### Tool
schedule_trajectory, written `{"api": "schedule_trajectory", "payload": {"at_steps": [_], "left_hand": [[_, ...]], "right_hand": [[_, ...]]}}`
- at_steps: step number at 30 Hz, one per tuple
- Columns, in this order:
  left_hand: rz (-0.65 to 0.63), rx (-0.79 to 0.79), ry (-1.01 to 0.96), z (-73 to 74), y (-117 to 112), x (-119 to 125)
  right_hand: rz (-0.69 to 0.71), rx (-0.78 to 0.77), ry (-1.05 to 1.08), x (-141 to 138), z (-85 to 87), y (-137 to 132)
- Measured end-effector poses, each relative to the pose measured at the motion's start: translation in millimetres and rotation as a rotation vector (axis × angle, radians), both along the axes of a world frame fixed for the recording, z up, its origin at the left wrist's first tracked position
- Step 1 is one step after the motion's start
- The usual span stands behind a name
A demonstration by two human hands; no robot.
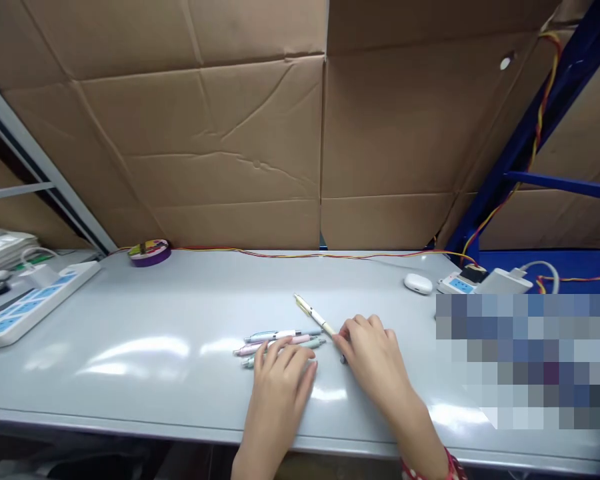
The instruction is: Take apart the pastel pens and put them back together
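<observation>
Grey table (155,393) sat under the left hand (279,379), loosely open and gripping nothing, and the right hand (373,353), kinda curled in a pinch. Pastel pens (249,349) lay under the left one; the right had the cream pen (320,320), poking out up-left.

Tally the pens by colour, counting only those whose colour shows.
Blue pen: 1
Pink pen: 1
Green pen: 1
Cream pen: 1
Total: 4

Not counted: a grey tip beside the right hand; what it belongs to is hidden.
</observation>
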State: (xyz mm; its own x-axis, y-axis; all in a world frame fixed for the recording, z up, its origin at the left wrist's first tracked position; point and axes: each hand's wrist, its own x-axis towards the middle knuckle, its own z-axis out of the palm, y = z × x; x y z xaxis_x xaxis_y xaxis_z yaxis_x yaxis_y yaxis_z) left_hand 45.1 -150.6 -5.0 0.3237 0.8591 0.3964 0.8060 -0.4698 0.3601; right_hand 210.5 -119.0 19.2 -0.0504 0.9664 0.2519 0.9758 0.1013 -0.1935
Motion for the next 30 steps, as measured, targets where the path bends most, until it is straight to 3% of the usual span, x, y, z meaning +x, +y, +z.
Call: {"api": "schedule_trajectory", "payload": {"at_steps": [2, 5, 8, 10, 12, 14, 20, 24, 30], "left_hand": [[-0.005, 0.079, -0.036, 0.1, -1, -1], [0.0, 0.299, -0.121, 1.1, -7, -3], [0.005, 0.566, -0.158, 1.2, -14, -3], [-0.015, 0.655, -0.129, 0.6, -18, -2], [-0.069, 0.597, -0.11, -0.1, -19, 0], [-0.154, 0.454, -0.131, -0.9, -19, 1], [-0.251, 0.19, -0.162, -1.2, -14, 1], [-0.295, 0.192, -0.118, -1.7, -15, 2], [-0.198, 0.265, -0.149, -10.4, -18, 1]], "right_hand": [[-0.025, -0.001, 0.05, 3, 6.7, -1], [-0.037, 0.014, 0.344, 10, 14.6, -11], [0.117, 0.074, 0.649, 13, 11.1, -31], [0.267, 0.029, 0.753, 12, 2.5, -43], [0.395, -0.098, 0.814, 9, -8.0, -50], [0.403, -0.168, 0.779, 5, -18.0, -51], [0.301, -0.027, 0.478, -3, -36.8, -45], [0.217, -0.052, 0.533, -4, -34.6, -46], [0.209, -0.114, 0.539, -7, -32.4, -46]]}}
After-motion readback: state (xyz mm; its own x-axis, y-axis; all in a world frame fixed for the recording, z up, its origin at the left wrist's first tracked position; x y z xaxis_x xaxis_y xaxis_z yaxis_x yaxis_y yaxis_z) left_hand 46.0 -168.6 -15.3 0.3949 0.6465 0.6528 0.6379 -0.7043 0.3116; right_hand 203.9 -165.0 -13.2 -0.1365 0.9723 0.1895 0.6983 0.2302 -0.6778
